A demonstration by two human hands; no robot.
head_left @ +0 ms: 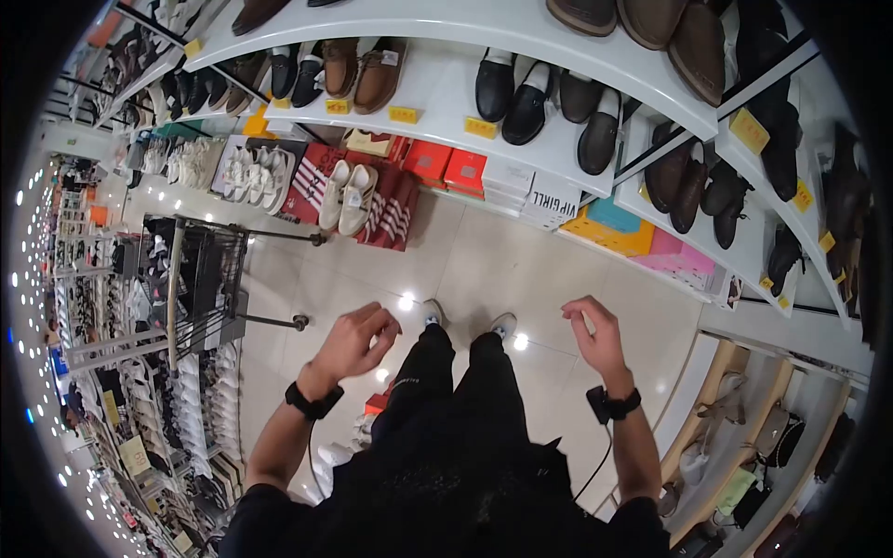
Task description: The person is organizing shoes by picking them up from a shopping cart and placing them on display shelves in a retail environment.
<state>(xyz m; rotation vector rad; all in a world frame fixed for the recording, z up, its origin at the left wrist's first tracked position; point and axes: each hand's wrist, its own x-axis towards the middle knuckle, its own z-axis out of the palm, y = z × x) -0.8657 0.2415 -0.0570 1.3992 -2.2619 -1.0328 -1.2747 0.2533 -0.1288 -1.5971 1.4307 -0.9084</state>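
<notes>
My left hand hangs in the air over the tiled floor, its fingers loosely curled and apart, with nothing held. On the other side, my right hand is also raised above the floor, thumb and fingers apart and empty. Each wrist wears a black band with a cable. Beyond the hands, cream sneakers stand on a red box with white stripes. Black loafers sit on a white shelf. Neither hand touches any of these.
A black wire cart stands at the left. Red shoe boxes and a yellow box lie under the lower shelf. Bags fill wooden-edged shelves at the lower right. Shoe racks line the left.
</notes>
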